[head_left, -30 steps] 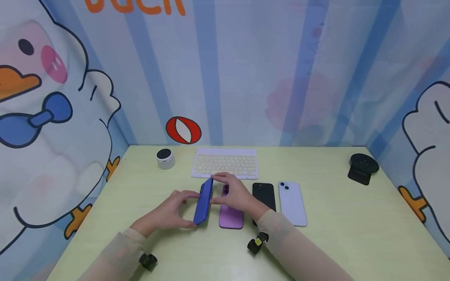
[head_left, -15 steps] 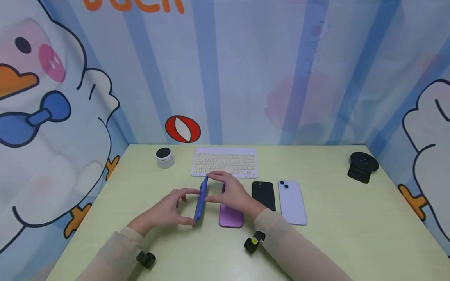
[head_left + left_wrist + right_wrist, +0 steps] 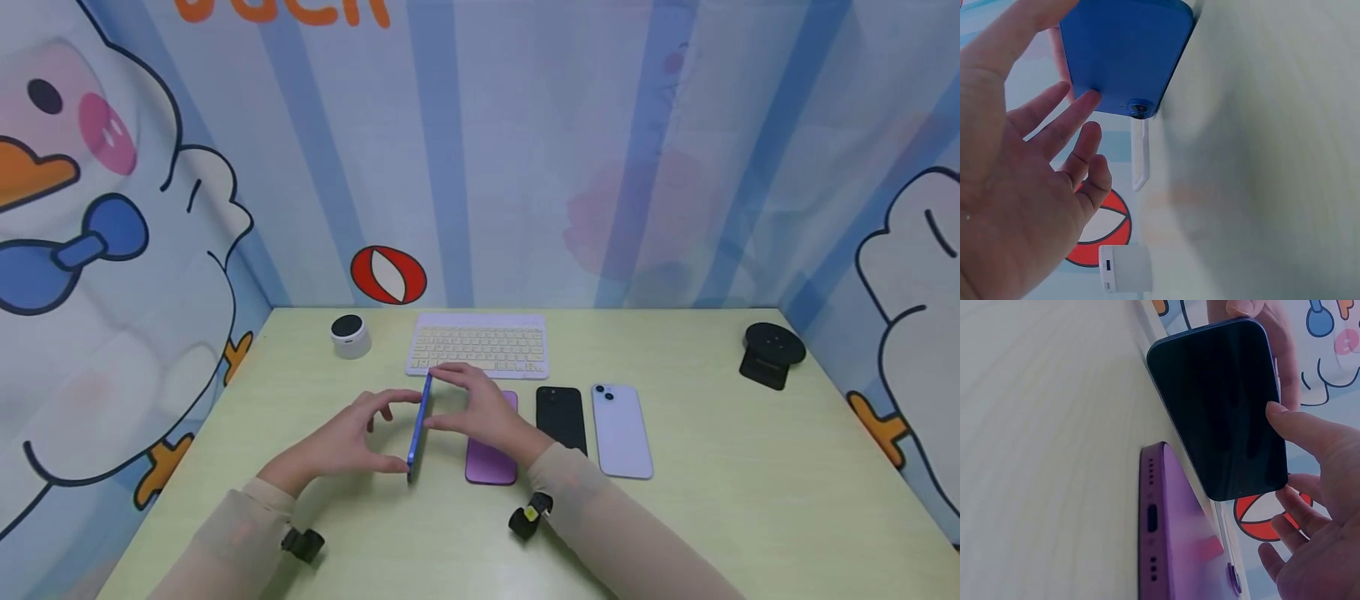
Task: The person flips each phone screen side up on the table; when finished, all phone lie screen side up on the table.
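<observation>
A blue phone (image 3: 418,429) stands on its long edge, nearly upright, between my two hands. My left hand (image 3: 341,437) pinches it, thumb at the near end and a finger at the back. My right hand (image 3: 483,408) holds the far part between thumb and fingertips. In the left wrist view the phone's blue back (image 3: 1129,56) and camera show; in the right wrist view its dark screen (image 3: 1216,412) faces the right side. A purple phone (image 3: 491,454) lies flat beside it, partly under my right hand.
A black phone (image 3: 561,417) and a pale lilac phone (image 3: 622,431) lie to the right, the black one partly behind my right forearm. Behind are a keyboard (image 3: 480,346) and a small white speaker (image 3: 350,337). A black stand (image 3: 774,354) sits far right.
The blue phone has tipped from a slant to nearly upright on its edge and shifted slightly left. Both hands have moved left with it, and the other things stay in place.
</observation>
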Tool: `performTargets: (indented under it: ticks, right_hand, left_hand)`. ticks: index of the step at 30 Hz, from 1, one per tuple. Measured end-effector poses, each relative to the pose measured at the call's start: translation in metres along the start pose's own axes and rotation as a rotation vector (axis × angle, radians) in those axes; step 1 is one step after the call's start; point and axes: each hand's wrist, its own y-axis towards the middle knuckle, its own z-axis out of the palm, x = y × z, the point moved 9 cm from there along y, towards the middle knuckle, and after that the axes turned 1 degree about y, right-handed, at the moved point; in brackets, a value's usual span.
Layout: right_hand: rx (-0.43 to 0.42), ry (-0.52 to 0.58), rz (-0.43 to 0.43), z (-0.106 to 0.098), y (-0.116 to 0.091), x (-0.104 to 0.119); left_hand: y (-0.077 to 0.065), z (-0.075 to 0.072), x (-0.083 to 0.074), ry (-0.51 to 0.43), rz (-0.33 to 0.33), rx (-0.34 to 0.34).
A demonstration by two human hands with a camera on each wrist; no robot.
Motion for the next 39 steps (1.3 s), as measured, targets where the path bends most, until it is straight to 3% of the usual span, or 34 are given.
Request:
performTargets:
  ticks: [6, 21, 30, 34, 39]
  right_hand:
    - [-0.018, 0.026, -0.003, 0.002, 0.002, 0.005]
    - [0.005, 0.057, 0.011, 0.009, 0.006, 0.004]
    - [0.061, -0.207, 0.084, 0.022, 0.012, -0.017]
    - [0.092, -0.230, 0.131, 0.026, 0.010, -0.022]
    - [0.088, -0.258, 0.129, 0.026, 0.011, -0.022]
  left_hand:
    - [-0.001, -0.009, -0.004, 0.080, 0.040, -0.002]
    - [-0.007, -0.014, -0.003, 0.096, 0.063, -0.027]
    - [-0.015, -0.019, 0.005, 0.105, 0.056, -0.043]
    - [-0.018, -0.020, 0.013, 0.108, 0.038, -0.054]
    - [-0.022, -0.020, 0.022, 0.126, 0.020, -0.071]
